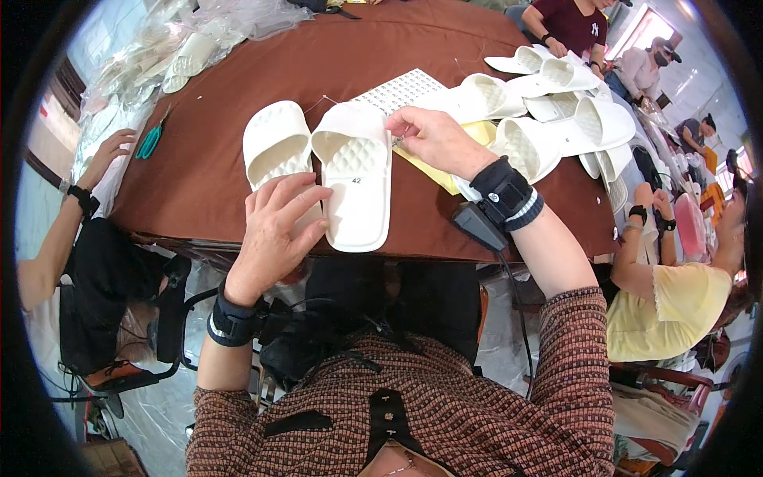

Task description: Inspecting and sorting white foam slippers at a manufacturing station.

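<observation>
Two white slide slippers lie side by side before me on the brown-covered table. My left hand (280,216), fingers spread, is over the heel of the left slipper (274,139) and reaches to the edge of the right slipper (357,211), whose insole bears a small dark mark. Beside the right slipper's strap, my right hand (435,141) has thumb and fingertips pinched together; whatever is between them is too small to make out. Behind it lies a white sheet of small dark-marked labels (401,89). A yellow sheet (479,132) sits partly under that hand.
More white slippers (528,147) are heaped at the right. Teal-handled snips (149,141) lie at the left, near another person's hand (114,151). Plastic-wrapped slippers (195,56) cover the far left edge. A black device with a cable (479,226) hangs by my right wrist.
</observation>
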Tool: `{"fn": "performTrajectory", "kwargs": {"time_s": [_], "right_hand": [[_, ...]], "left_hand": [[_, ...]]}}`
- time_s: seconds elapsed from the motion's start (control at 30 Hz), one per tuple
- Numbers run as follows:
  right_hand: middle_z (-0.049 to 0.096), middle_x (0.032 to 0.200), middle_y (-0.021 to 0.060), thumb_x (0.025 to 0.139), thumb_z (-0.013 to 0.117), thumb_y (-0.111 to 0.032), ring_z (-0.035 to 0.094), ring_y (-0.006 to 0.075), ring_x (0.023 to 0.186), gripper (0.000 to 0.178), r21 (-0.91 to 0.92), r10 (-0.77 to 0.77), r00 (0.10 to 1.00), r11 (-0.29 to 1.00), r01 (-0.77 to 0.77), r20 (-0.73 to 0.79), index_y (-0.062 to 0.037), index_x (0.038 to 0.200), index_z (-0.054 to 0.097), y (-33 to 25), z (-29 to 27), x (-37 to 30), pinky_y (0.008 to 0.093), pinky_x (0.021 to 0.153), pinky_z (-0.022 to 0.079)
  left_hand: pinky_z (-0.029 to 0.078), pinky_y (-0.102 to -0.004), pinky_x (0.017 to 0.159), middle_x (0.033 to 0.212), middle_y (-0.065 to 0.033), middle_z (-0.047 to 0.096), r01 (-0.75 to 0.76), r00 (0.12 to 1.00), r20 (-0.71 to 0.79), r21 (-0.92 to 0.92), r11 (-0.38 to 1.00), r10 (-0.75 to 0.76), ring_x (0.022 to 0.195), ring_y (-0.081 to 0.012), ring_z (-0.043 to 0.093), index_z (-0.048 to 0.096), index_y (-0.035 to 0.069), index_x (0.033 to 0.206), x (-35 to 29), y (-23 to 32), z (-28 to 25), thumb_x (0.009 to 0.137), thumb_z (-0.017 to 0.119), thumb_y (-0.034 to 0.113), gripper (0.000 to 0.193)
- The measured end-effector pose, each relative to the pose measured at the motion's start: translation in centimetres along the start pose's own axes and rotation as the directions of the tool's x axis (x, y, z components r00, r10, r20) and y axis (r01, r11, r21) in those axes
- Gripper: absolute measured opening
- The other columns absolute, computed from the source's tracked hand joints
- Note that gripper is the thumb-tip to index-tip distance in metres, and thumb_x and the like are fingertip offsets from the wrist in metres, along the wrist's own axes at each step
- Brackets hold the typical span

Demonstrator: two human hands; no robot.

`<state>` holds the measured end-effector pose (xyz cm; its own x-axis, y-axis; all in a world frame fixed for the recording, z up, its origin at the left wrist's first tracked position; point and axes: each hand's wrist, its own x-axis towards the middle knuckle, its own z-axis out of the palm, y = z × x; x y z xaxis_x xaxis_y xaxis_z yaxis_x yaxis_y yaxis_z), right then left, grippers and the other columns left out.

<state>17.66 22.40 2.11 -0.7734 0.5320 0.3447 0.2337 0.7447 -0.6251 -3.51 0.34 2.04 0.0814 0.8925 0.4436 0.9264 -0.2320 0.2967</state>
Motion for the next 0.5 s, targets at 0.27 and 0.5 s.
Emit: {"fn": "performTrajectory", "kwargs": {"time_s": [0.27,0.5], "right_hand": [[0.063,0.091,0.0071,0.085,0.061,0.0,0.06,0.0167,0.085,0.023,0.003,0.046,0.999,0.999,-0.046,0.02,-0.0046,0.108,0.059,0.33,0.67,0.02,0.0314,0.079,0.051],[0.062,0.09,0.007,0.084,0.06,0.003,0.059,0.0168,0.085,0.024,0.018,0.076,0.997,0.997,-0.076,0.01,-0.004,0.107,0.056,-0.05,0.9,0.02,0.0314,0.078,0.051]], "left_hand": [[0.035,-0.0455,0.101,0.128,-0.0065,0.057,-0.004,1.0,-0.02,0.015,1.0,0.005,0.12,-0.0293,0.049,0.066,0.015,0.116,-0.04,0.03,0.17,0.08,0.07,0.018,0.037],[0.035,-0.0456,0.101,0.128,-0.0065,0.057,-0.002,1.0,-0.022,0.007,1.0,0.002,0.12,-0.0296,0.049,0.066,0.015,0.116,-0.07,0.07,0.16,0.08,0.07,0.018,0.037]]}}
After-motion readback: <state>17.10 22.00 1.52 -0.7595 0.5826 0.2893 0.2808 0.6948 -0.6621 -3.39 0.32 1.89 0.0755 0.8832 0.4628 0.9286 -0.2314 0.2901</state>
